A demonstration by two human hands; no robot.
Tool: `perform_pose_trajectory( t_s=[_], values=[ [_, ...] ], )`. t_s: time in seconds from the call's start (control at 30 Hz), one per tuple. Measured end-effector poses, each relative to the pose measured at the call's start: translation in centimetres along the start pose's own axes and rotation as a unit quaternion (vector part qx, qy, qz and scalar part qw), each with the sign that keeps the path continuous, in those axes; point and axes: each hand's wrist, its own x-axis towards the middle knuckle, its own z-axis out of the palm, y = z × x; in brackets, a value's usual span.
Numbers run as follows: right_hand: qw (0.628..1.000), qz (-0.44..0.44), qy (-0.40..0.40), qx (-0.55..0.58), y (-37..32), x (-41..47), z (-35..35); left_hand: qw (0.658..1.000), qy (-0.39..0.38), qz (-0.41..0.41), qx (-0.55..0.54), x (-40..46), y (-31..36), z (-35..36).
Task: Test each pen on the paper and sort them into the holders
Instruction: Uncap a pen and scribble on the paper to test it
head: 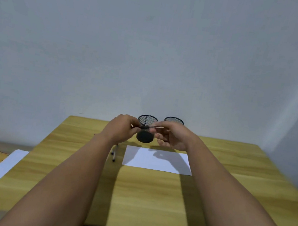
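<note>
Head camera: two bare arms reach across a wooden table (152, 198), the left hand (121, 128) and the right hand (174, 138) raised above it and holding one pen (152, 127) level between them. The left fingers are pinched together on the pen's dark end; the right fingers close loosely around its pale end, the lower ones spread. Behind the hands stand two black mesh pen holders, the left holder (146, 131) partly hidden, the right holder (174, 120) showing only its rim. What either holds cannot be made out. A white sheet of paper (158, 160) lies flat below the hands. Two more pens (114, 153) lie just left of the paper, partly covered by the left forearm. A pale wall (153, 47) fills the background.
</note>
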Motion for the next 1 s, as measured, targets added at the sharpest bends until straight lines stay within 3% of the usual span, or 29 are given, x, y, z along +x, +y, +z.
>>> perform_pose_trajectory(
  t_s=[0.1, 0.2, 0.37, 0.5, 0.53, 0.63, 0.67, 0.83, 1.0],
  values=[
    [0.994, -0.045, 0.035, 0.088, 0.8, -0.3, 0.3, 0.998, 0.001, 0.007, -0.059, -0.1, 1.8, 0.7],
    [0.989, -0.095, 0.088, 0.076, 1.6, 0.5, 1.4, 0.994, -0.033, -0.015, -0.103, -0.3, 3.0, 0.9],
    [0.973, -0.105, 0.168, 0.121, 2.1, 1.5, 3.4, 0.968, -0.108, -0.116, -0.192, 0.0, 5.1, 0.4],
    [0.902, -0.083, 0.267, 0.329, 2.0, 2.5, 0.5, 0.943, -0.229, -0.189, -0.148, -0.8, 5.5, -0.1],
    [0.893, -0.082, 0.3, 0.326, 1.6, 2.5, -1.2, 0.946, -0.216, -0.204, -0.13, -1.2, 4.3, 0.0],
    [0.909, -0.118, 0.341, 0.208, 0.1, 1.5, -4.2, 0.974, -0.027, -0.22, -0.037, -1.8, -0.2, 0.7],
    [0.914, -0.143, 0.339, 0.169, -0.2, 1.4, -4.2, 0.974, 0.003, -0.228, 0.004, -1.9, -1.2, 1.0],
    [0.916, -0.219, 0.336, 0.02, 2.0, 3.0, -2.9, 0.968, 0.007, -0.192, 0.158, -0.6, -2.6, 4.2],
    [0.898, -0.244, 0.363, -0.044, 5.8, 5.9, -2.7, 0.959, -0.017, -0.191, 0.208, 1.6, -3.4, 6.8]
  ],
)
